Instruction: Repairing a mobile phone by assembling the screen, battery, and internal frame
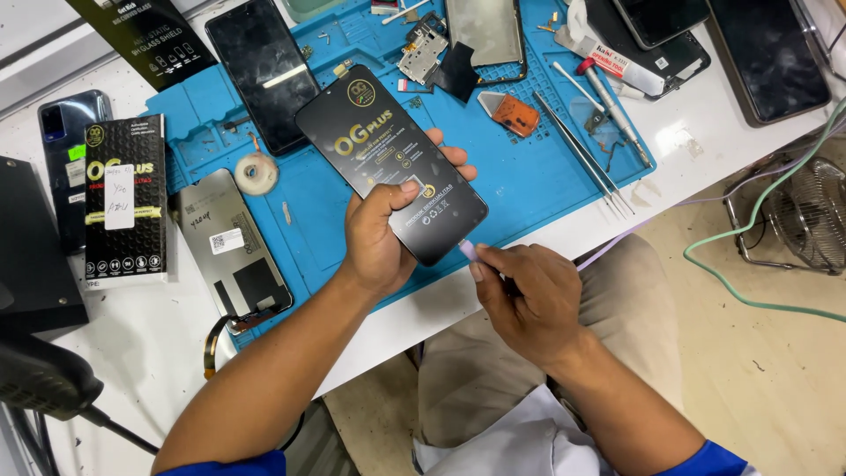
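Note:
My left hand (381,236) grips a black phone (388,159) with printed film on its screen, held tilted above the blue work mat (520,181). My thumb lies across the screen's lower part. My right hand (524,295) pinches a pale lilac cable plug (468,250) right at the phone's bottom edge. The cable runs off to the right from that hand, over my lap.
On the mat lie a black screen panel (263,70), a tape roll (256,173), tweezers (586,159), an orange pry tool (513,113) and small parts. A display module (231,251) and black boxes (124,198) sit left. A wire fan guard (797,216) stands on the floor right.

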